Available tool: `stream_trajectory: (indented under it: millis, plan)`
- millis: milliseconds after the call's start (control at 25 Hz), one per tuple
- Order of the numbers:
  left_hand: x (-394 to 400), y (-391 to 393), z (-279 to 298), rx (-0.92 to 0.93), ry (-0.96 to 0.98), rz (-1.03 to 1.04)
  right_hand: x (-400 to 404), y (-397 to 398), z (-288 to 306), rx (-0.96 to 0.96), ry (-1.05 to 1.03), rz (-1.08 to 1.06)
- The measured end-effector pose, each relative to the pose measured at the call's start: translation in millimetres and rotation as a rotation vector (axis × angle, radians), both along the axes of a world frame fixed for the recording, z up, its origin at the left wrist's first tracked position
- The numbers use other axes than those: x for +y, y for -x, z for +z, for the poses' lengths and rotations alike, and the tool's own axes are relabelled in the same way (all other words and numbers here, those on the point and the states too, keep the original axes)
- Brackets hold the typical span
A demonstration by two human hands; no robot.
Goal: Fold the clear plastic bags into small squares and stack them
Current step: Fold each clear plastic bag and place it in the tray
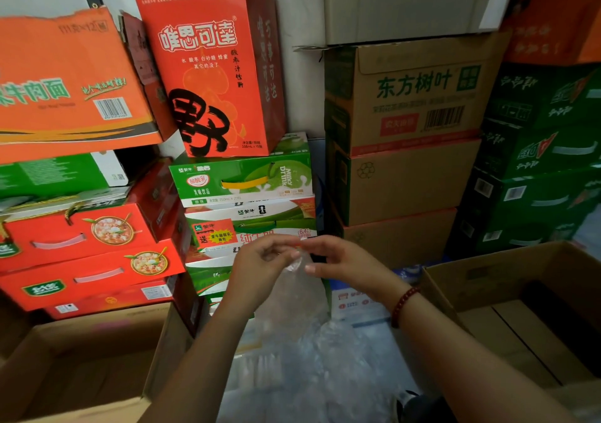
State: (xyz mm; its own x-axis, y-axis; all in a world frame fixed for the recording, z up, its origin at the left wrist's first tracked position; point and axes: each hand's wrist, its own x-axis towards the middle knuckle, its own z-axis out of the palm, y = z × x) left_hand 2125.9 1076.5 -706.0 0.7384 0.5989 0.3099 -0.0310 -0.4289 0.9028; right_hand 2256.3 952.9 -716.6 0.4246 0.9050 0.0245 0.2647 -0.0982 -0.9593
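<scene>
Both hands were raised in front of the stacked cartons, the left hand [260, 260] and right hand [328, 257] each pinching the top edge of one clear plastic bag [299, 289], which hung down between them. Below the wrists lay a heap of loose bags [325, 357]. The film looked slippery; a weak pinch could let it slide and skew the fold.

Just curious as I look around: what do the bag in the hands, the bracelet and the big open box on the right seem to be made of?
The bag looks like thin clear plastic film: boxes show through it and it crinkles. The bracelet seems to be dark red round beads, possibly wood or stone; hard to tell. The open box looks like plain brown cardboard, matte with folded flaps.
</scene>
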Motion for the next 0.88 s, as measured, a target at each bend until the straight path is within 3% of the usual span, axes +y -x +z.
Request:
stream_trajectory:
  millis: [120, 360, 680, 880]
  plan:
    - [-7.7, -3.6, 1.3, -0.022, 0.070, -0.026, 2.1, 4.8, -0.9, 0.035, -0.029, -0.025]
    - [-10.5, -2.1, 2.4, -0.012, 0.427, -0.226, -7.0, 2.0, 10.6, 0.237, -0.203, -0.143]
    - [-9.4, -2.5, -3.2, 0.146, 0.420, -0.235, -10.5, -1.6, 11.2, 0.277, -0.289, -0.301]
    - [-13.3, -1.5, -2.1, 0.191, 0.384, -0.220, -8.4, 1.8, 8.1, 0.086, -0.293, -0.389]
